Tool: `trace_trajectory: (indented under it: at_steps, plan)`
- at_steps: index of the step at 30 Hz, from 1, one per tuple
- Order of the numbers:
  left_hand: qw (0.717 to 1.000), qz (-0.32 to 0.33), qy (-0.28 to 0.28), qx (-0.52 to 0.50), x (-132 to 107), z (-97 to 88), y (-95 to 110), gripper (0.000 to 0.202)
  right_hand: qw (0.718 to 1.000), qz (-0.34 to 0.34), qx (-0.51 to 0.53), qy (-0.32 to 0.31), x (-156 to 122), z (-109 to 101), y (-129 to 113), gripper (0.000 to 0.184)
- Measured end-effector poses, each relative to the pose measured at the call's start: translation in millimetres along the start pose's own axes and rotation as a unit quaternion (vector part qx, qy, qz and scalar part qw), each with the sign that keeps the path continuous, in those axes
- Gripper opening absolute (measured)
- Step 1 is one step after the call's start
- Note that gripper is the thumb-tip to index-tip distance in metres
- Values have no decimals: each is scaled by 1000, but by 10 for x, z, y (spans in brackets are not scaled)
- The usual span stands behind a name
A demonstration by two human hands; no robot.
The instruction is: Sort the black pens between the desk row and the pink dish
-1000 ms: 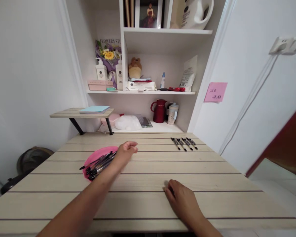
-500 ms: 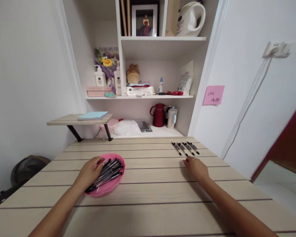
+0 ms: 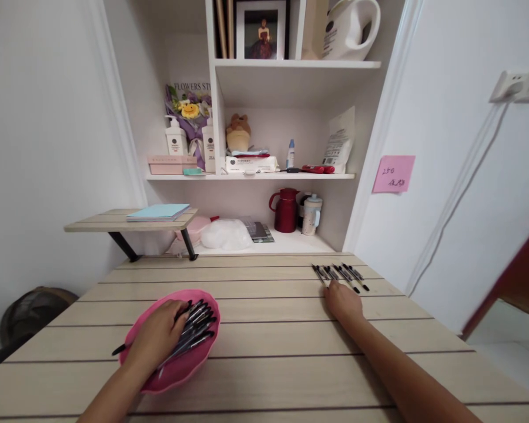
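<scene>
My left hand (image 3: 161, 332) is inside the pink bowl (image 3: 176, 382), its fingers closed around a black pen whose end (image 3: 119, 349) sticks out past the bowl's left rim. Beside those fingers, a heap of black-capped clear pens (image 3: 198, 329) leans toward the right wall. On the right of the table, several similar pens (image 3: 350, 276) lie in a slanted row. My right hand (image 3: 344, 302) is at the near end of that row, fingertips closed at the lower end of the leftmost pen (image 3: 318, 273). The fingers hide the lower tips of the leftmost pens.
A small raised shelf (image 3: 92, 222) with blue paper (image 3: 158, 212) stands at the back left. Behind the table, a white cabinet holds a red jug (image 3: 285, 211), a pale cup (image 3: 311, 216) and a plastic bag (image 3: 227, 234). A pink note (image 3: 393, 174) is on the right wall.
My left hand has gone deeper into the bowl, and a pen now pokes out on its left. My right hand has come up to the row's near ends. The view has shifted slightly.
</scene>
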State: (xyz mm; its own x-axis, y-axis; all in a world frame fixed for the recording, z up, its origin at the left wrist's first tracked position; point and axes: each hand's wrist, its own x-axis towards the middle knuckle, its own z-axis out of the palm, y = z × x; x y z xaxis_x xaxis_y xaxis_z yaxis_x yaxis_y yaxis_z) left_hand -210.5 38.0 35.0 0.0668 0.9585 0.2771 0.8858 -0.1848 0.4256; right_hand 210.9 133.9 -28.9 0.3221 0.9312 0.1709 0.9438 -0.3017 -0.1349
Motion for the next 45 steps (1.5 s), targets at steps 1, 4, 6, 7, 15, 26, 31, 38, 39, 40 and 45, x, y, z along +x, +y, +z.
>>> trace_trajectory:
  at_steps: [1,4,6,7,15,26,31,38,39,40,45]
  plan:
    - [1000,4,4,2,-1,4,-5,26,1000,0,-1,0,3,10,5,34]
    - [1000,12,11,11,1,14,-25,27,1000,3,-1,0,4,29,18,34]
    - [1000,16,11,18,3,17,-38,28,1000,5,0,2,2,35,24,34]
    - [1000,16,10,20,4,18,-43,28,1000,6,1,3,2,37,27,34]
    - [999,1,-7,36,2,21,-63,29,1000,10,7,11,-6,63,60,33]
    - [997,18,1,78,-19,-36,-56,28,1000,-5,15,17,-56,10,107,33]
    - [994,18,-8,107,-24,-165,-14,27,999,-34,13,15,-191,-51,113,34]
    - [981,-17,-71,180,-58,-88,163,19,983,-184,6,-23,-828,-206,-258,26]
    - [981,-30,-65,182,-58,-56,176,19,979,-202,18,-30,-943,-239,-315,26]
    - [981,-41,-59,183,-57,-29,185,18,975,-218,34,-36,-1050,-268,-364,26]
    - [986,-70,-11,152,-18,-62,241,11,957,-252,133,-63,-1314,-303,-490,27]
